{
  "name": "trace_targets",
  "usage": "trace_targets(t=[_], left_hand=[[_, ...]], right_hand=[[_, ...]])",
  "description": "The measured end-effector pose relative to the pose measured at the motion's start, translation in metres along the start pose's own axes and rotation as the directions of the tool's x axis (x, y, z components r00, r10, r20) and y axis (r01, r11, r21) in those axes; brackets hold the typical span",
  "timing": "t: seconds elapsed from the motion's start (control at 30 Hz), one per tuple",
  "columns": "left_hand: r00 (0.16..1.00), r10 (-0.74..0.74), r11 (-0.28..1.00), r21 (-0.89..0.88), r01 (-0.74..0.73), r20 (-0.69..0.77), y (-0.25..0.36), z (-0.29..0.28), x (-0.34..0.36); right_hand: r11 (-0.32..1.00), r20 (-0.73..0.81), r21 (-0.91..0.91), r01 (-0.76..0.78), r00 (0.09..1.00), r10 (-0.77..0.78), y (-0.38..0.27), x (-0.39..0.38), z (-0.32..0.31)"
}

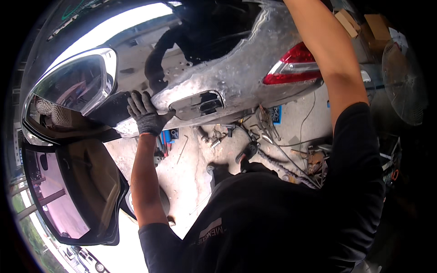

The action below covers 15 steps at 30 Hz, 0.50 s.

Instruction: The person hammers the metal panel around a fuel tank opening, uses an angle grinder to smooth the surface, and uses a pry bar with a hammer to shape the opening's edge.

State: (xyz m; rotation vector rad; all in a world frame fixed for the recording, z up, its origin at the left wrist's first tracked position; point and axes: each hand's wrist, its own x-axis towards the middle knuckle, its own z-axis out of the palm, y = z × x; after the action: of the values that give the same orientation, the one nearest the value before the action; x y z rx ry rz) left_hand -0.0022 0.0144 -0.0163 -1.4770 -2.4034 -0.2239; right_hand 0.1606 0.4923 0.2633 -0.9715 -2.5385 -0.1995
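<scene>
**Gloved Hand Braced on Bare Car Panel; Other Hand Out of Frame**

While the view appears turned, with the car body running across the top of the frame and the concrete floor point(191, 173) at centre, the hands read as follows. The hand point(144, 113) at left centre wears a dark knit glove; its fingers are spread and laid flat over the lower edge of the bare metal panel point(236, 77), beside the fuel flap opening point(199, 104). It pinches nothing. The other arm point(334, 59) reaches up past the red tail lamp point(293, 66) at upper right, and its hand lies beyond the top edge, so whether it is open or closed cannot be told.

Edges: the panel's lower rim runs from the gloved hand to the tail lamp. An open car door with its window point(77, 191) fills the left of the frame, close beside the gloved forearm. Loose tools and cables point(264, 136) lie scattered on the floor at centre right. A fan point(405, 82) stands at far right.
</scene>
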Motion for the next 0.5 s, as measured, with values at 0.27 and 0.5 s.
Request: trace_targets(t=[0.27,0.5], left_hand=[[0.997,0.049,0.999,-0.019,-0.05,-0.065,-0.011,0.004,0.003],[0.996,0.028,0.998,-0.056,-0.033,-0.086,-0.013,0.005,0.0]], right_hand=[[0.377,-0.309,0.922,0.088,0.754,0.58,-0.101,-0.345,0.139],[0.298,0.222,0.846,-0.442,0.8,0.558,-0.193,-0.473,0.189]])
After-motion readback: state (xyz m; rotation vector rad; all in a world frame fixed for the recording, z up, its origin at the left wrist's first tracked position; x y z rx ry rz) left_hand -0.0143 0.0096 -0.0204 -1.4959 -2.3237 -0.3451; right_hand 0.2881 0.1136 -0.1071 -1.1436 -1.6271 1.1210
